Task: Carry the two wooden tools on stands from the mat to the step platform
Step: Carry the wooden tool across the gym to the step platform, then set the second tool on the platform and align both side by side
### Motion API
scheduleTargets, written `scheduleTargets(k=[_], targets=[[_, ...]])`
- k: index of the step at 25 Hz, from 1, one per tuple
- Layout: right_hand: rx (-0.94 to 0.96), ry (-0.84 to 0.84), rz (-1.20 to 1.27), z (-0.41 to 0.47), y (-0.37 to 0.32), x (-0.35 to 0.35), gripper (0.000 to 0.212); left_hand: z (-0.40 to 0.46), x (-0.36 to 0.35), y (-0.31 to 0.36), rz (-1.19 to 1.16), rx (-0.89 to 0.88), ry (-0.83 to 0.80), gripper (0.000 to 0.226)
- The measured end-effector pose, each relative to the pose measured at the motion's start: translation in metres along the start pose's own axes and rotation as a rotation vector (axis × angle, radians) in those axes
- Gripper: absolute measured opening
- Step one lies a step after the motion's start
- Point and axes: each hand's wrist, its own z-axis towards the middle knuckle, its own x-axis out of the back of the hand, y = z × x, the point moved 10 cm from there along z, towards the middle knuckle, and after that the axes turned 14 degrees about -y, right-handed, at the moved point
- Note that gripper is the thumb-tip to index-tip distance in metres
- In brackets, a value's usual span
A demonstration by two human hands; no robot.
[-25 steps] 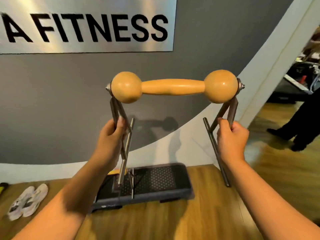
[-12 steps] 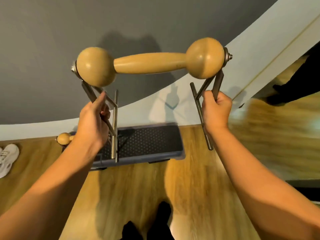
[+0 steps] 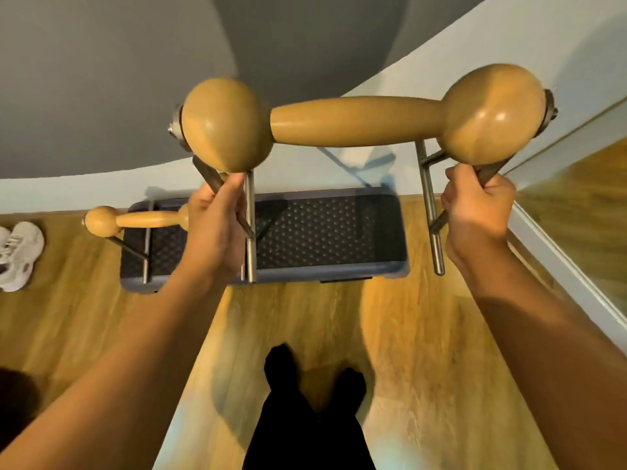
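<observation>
White sneakers (image 3: pixel 18 254) lay far left on floor. First wooden tool (image 3: pixel 135 220) already stood at left end of step platform (image 3: pixel 325 228). Left hand (image 3: pixel 213 225) clamped on second wooden tool (image 3: pixel 356 120) stand leg; right hand (image 3: pixel 475 212) clamped opposite leg. Tool held aloft, long axis left-right, above and slightly right of platform's free end (blurred, so exact offset unclear)
</observation>
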Motion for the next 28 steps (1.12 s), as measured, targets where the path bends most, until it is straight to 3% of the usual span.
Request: scheduleTargets(k=[5,12,20,25,28], targets=[[-0.034,0.037,-0.035,0.014,0.102,-0.003,0.035,0.027,0.025,-0.105,-0.091,0.017,-0.009,0.054],[-0.178,0.062,0.032,0.042,0.246,-0.021,0.028,0.081,0.065,-0.228,-0.08,0.031,0.032,0.052],[-0.165,-0.039,0.11,0.08,0.337,-0.055,0.04,0.122,0.093,-0.305,-0.068,0.068,0.122,0.043],[-0.144,-0.095,-0.06,0.09,0.372,-0.06,0.034,0.135,0.11,-0.333,-0.057,0.095,0.176,0.062],[-0.095,-0.092,0.048,0.096,0.372,-0.072,0.038,0.14,0.118,-0.341,-0.048,0.088,0.2,0.052]])
